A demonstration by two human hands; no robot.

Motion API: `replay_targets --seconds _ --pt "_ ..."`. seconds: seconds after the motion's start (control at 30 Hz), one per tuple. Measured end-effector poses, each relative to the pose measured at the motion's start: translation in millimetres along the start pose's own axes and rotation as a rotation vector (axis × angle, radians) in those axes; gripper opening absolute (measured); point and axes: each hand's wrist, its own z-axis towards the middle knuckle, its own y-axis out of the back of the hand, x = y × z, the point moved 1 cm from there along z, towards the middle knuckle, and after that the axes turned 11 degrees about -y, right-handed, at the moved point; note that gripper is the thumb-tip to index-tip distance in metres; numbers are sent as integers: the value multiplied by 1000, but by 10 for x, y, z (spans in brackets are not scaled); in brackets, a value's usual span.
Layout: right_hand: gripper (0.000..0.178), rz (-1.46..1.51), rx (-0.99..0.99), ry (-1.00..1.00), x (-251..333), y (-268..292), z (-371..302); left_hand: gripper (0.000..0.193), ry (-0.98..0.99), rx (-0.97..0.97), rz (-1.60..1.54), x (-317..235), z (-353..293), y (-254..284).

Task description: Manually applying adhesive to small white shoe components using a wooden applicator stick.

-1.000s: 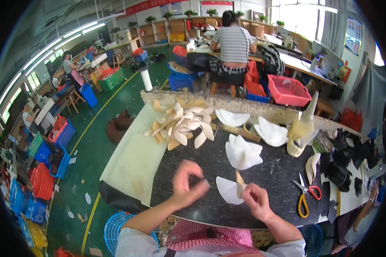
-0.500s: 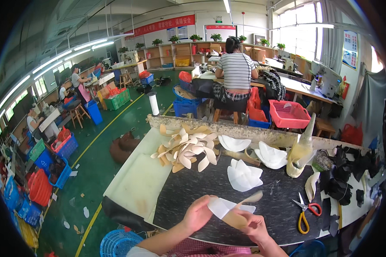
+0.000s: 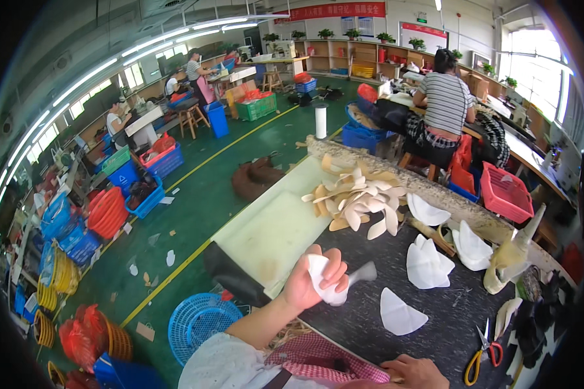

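My left hand is raised over the table's near left edge, fingers curled round a bent white sheet piece. A pale, blurred tapered piece sticks out beside it; whether they are joined I cannot tell. Low at the near table edge is my right hand, its fingers partly hidden. Between the hands and the stack lies a flat white curved piece on the dark mat. Farther off are a fanned stack of white pieces and a heap of tan curved pieces.
Scissors with orange and red handles lie right of my right hand. Beyond stand a yellowish glue-smeared container and black scraps. A blue basket is on the floor at left. A person in a striped shirt sits ahead.
The view has swung left. My left hand has risen with the white piece, while my right hand has let go and dropped to the table edge. A white piece now lies uncovered on the mat.
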Motion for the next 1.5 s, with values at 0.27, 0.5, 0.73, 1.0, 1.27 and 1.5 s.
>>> replay_targets --seconds 0.27,0.5,0.73,1.0,1.27,1.5 --pt "19 -149 -789 552 95 -387 530 39 571 400 998 524 -428 -157" --pt "24 -108 -815 597 -91 -440 357 36 355 814 1270 537 -224 -35" --pt "13 438 -745 90 -427 -146 446 33 583 490 1117 778 -165 17" --pt "13 373 -737 25 -740 176 800 31 939 617 1126 1239 226 319" --pt "13 185 -676 2 -844 130 871 36 975 676 1215 1309 138 382" --pt "33 -494 -707 -22 -977 265 970 38 797 934 1424 1397 36 332"
